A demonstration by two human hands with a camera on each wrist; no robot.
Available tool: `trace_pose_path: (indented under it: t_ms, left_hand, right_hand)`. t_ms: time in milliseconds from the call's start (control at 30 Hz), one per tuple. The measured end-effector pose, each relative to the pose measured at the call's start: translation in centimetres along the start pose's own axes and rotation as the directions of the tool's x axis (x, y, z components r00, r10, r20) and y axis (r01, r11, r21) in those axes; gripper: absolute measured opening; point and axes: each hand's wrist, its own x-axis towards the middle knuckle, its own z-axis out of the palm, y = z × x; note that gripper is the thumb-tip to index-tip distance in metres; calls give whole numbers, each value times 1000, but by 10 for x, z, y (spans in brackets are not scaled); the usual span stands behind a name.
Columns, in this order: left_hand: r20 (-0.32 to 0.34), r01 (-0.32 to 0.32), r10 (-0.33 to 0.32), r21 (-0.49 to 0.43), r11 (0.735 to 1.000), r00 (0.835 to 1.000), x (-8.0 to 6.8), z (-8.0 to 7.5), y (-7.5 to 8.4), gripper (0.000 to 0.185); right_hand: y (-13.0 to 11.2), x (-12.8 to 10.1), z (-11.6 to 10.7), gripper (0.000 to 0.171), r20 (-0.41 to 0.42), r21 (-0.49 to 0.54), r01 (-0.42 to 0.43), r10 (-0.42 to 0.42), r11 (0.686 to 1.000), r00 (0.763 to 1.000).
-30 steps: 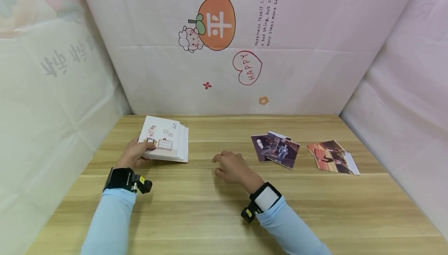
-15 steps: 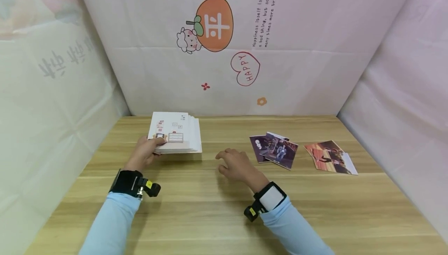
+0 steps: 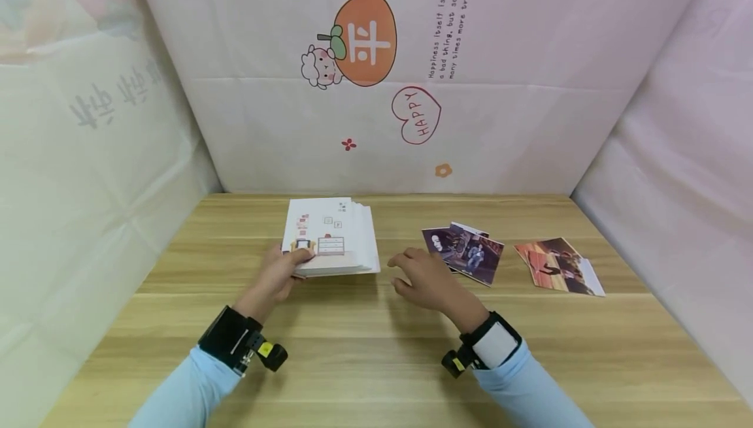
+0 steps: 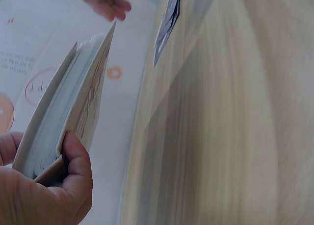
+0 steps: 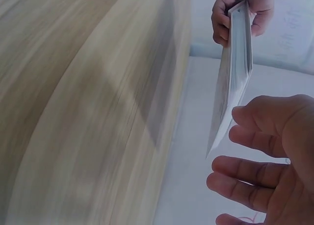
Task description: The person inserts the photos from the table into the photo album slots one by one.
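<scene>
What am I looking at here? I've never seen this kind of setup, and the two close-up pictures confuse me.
A person is working with bare hands and wearing three cameras. The wide picture comes from a head camera that looks down at a wooden table. The black bands on the wrists carry the other two cameras, so each close-up shows one hand's work from the side.

The left hand pinches a white booklet by its near corner, thumb on top; the left wrist view shows that grip close up. The right hand is open and holds nothing, its fingers near the booklet's edge.

To the right, two small piles of photo prints lie on the table: a darker pile and a reddish pile.
</scene>
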Motion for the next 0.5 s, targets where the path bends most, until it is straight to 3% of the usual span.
trace_pose_path:
  t_ms: [233, 500]
  left_hand:
    - [5, 12, -12, -27, 1000, 1000, -22, 24, -10, 49]
    - [90, -2, 10, -90, 996, 996, -46, 43, -16, 47]
  right_hand:
    - [9, -20, -7, 27, -46, -1, 42, -42, 999, 998]
    - [14, -39, -15, 29, -34, 5, 40, -40, 999, 999]
